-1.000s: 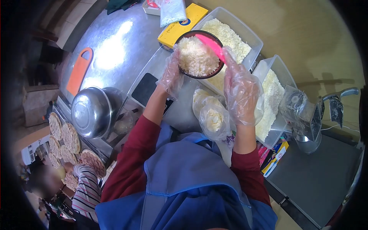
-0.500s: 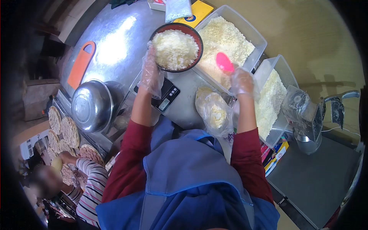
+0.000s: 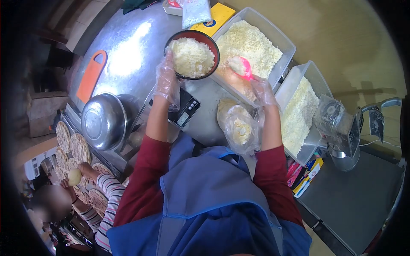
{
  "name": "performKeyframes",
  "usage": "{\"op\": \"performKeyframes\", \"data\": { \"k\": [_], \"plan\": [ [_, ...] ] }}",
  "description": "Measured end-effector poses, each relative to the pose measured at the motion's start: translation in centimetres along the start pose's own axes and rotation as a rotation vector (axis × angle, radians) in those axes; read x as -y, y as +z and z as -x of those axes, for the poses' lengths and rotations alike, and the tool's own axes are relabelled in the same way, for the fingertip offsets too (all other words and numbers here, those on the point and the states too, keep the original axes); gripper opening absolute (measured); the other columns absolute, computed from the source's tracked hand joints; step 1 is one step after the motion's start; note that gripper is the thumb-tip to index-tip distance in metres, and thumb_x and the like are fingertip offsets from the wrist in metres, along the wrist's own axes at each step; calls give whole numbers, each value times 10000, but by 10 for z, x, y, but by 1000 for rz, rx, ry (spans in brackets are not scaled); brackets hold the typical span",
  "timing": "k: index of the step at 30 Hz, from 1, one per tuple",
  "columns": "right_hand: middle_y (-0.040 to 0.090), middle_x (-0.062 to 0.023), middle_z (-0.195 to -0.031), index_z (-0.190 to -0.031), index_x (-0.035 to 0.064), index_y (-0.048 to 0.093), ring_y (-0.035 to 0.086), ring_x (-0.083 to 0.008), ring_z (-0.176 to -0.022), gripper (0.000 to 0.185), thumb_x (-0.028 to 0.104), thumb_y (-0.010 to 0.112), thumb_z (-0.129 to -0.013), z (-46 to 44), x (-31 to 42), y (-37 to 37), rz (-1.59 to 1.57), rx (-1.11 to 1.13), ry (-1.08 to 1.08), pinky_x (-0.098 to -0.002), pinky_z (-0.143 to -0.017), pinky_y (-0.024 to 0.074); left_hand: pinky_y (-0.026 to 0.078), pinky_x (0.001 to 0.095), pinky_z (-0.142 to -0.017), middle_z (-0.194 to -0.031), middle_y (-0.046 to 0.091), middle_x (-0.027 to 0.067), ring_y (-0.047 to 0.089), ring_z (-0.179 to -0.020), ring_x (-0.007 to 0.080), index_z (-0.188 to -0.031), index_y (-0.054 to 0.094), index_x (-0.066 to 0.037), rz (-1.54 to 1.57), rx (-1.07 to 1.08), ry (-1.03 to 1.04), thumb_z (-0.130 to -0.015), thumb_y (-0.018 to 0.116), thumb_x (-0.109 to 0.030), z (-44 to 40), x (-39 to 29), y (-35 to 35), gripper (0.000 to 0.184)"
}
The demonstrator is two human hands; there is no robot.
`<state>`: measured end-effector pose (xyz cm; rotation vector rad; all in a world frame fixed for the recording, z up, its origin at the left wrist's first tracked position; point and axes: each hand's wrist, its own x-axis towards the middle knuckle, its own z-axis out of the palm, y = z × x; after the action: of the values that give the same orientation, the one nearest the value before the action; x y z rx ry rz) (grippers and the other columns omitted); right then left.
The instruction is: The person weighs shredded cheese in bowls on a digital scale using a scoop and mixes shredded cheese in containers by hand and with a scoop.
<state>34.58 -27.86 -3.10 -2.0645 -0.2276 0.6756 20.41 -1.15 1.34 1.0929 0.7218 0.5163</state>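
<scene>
My left hand [image 3: 166,81], in a clear plastic glove, grips the left rim of a dark bowl [image 3: 218,53] with a red inside. White grated cheese or a similar crumbly food [image 3: 191,57] fills it. Below the bowl lies a black kitchen scale [image 3: 184,109], partly covered by my left hand. My gloved right hand [image 3: 264,90] is closed on a pink scoop [image 3: 246,70], which carries a heap of the white shreds. The scoop is over a clear plastic bin [image 3: 282,68] of the same food, just right of the bowl.
A second bin [image 3: 322,81] of white crumbs stands at the right, beside a metal grater machine [image 3: 339,123]. A plastic bag [image 3: 241,128] lies near my apron. Leftward are an upturned metal bowl [image 3: 102,121] and an orange scraper [image 3: 92,77]. Another person [image 3: 106,192] handles a pale ball beside several flatbreads.
The scoop has turned face up and now holds white shreds, shifting left toward the bowl with my right hand. My left hand and the bowl have moved slightly left and down.
</scene>
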Motion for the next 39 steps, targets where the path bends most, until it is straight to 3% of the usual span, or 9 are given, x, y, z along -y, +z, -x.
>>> {"op": "performKeyframes", "data": {
  "k": [2,6,8,13,20,23,26,34,39],
  "plan": [
    [654,-100,-802,-1170,-38,576,593,-191,-746,459,283,531,-845,24,44,-17,25,-54,-61,-313,-717,458,447,238,-469,-845,632,52,600,-662,115,-1095,570,-20,-95,52,-52,-927,422,-523,-1,4,7,551],
    [595,-76,-688,-1160,-9,590,552,-176,-657,406,267,514,-872,48,81,-32,30,-179,-187,-330,-642,440,465,253,-510,-891,628,30,603,-712,108,-1138,551,-61,1,120,-213,-912,415,-563,19,-9,43,567],
    [604,15,-852,-1211,-54,544,521,-78,-763,410,222,519,-910,66,111,-30,167,-210,-238,-238,-692,434,476,255,-536,-968,626,31,611,-781,112,-1179,528,-72,-122,211,-205,-905,398,-591,14,2,40,601],
    [615,-229,-818,-1168,167,610,609,-370,-750,306,192,538,-872,88,136,-8,660,-471,-402,-441,-688,479,462,351,-870,-1201,546,74,549,-1047,181,-1304,421,-65,126,335,-259,-943,357,-546,31,5,61,605],
    [546,-164,-623,-1114,58,617,558,-305,-573,290,204,523,-882,94,140,-12,716,-466,-476,-406,-594,450,410,297,-955,-1238,523,87,524,-1104,171,-1323,394,-32,154,344,-178,-952,369,-514,42,7,56,609],
    [398,-21,-563,-1221,63,577,412,-90,-528,365,183,515,-882,81,122,-28,67,-67,-245,-260,-507,351,406,296,-944,-1218,538,76,524,-1098,171,-1314,414,-25,63,264,-226,-946,368,-533,50,-7,44,629],
    [407,40,-590,-1218,21,568,382,-37,-532,381,198,562,-881,78,113,-24,-203,80,-190,-202,-477,295,394,290,-962,-1192,571,75,547,-1065,160,-1233,495,24,-70,208,-233,-965,380,-465,57,-16,26,569],
    [437,80,-612,-1264,15,518,335,-11,-488,475,271,606,-873,73,115,-12,-259,190,80,-177,-425,223,426,297,-889,-1063,630,87,578,-984,161,-1129,583,38,-2,24,-198,-937,464,-450,47,9,-58,538],
    [494,13,-655,-1278,-5,493,426,-64,-553,478,234,565,-870,23,44,-2,-150,-30,-16,-207,-494,321,416,344,-836,-954,642,159,556,-894,209,-1068,575,81,-554,-106,22,-944,421,-442,42,39,-125,560]
  ]
}}
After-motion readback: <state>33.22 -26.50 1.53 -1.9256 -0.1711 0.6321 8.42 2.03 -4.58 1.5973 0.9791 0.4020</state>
